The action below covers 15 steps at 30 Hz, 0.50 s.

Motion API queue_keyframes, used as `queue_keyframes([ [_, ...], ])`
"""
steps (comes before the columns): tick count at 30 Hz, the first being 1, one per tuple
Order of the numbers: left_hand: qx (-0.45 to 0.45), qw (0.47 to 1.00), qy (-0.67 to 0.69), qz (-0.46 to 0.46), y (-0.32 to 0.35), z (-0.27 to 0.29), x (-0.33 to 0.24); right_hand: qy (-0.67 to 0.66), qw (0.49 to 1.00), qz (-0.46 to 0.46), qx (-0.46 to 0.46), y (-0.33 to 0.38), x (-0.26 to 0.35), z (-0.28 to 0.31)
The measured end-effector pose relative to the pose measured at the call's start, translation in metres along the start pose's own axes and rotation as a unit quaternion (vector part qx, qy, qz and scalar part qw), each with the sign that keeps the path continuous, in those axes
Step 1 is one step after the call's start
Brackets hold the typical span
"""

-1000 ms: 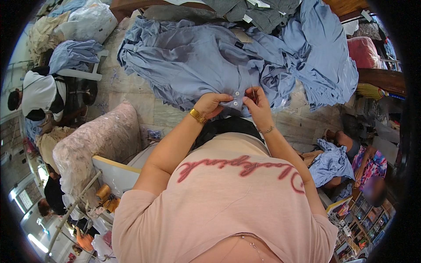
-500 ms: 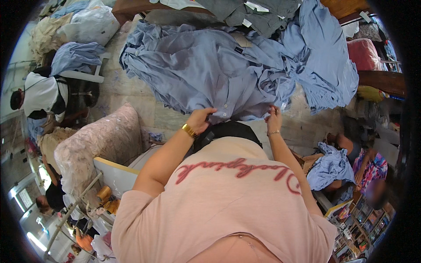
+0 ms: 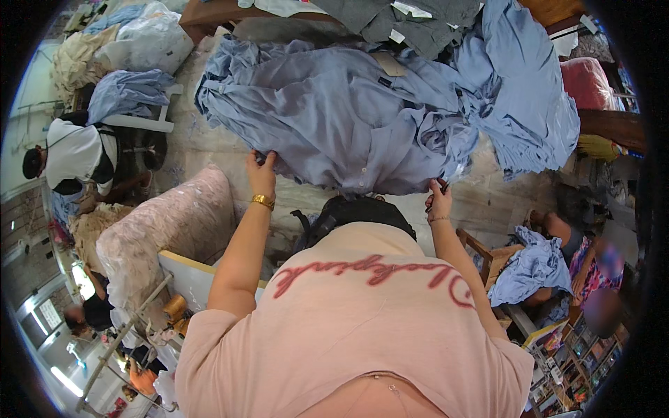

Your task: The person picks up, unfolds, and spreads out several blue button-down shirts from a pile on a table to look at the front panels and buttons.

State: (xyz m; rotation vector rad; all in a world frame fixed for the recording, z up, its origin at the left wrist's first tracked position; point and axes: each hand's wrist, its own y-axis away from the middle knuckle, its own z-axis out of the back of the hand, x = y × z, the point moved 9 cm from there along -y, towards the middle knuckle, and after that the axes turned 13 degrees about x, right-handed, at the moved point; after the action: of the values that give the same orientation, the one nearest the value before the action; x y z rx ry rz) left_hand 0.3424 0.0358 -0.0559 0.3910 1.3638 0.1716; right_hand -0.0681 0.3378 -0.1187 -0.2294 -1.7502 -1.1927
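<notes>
A light blue button-up shirt lies spread and wrinkled in front of me, its small pale buttons near the close edge. A dark label shows at its upper part, beside a beige tag. My left hand is closed on the shirt's near left edge, thumb and fingers pinching the cloth. At the near right edge, my right hand is closed around a small dark tool, its kind too small to make out. Those right fingertips touch or nearly touch the cloth.
More blue garments are heaped at the right, with dark grey garments at the far side. A large wrapped bundle stands at my left. Seated people work on both sides, one with blue cloth on the lap.
My left hand has moved left and farther away, from near the buttons to the shirt's left edge. The right hand has shifted slightly nearer, and the dark tool now shows in it.
</notes>
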Motion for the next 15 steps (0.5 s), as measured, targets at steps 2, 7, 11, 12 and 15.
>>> queue_keyframes([
  [2,-0.042,0.979,-0.197,0.027,-0.002,0.006,-0.007,0.039,0.999,0.014,0.0,0.001,0.006,0.0],
  [7,-0.055,0.991,-0.104,-0.067,0.012,0.015,-0.029,0.152,0.985,-0.079,0.031,-0.003,-0.004,0.001],
  [11,0.03,0.993,0.104,-0.056,0.007,0.021,-0.025,0.022,0.999,0.032,0.006,-0.006,0.0,-0.001],
  [12,0.041,0.992,0.11,-0.041,0.005,0.023,-0.022,0.025,0.999,0.043,0.008,0.002,0.014,-0.012],
  [15,0.051,0.994,0.099,0.012,0.0,0.016,-0.021,0.058,0.998,-0.005,0.014,-0.003,0.01,-0.011],
])
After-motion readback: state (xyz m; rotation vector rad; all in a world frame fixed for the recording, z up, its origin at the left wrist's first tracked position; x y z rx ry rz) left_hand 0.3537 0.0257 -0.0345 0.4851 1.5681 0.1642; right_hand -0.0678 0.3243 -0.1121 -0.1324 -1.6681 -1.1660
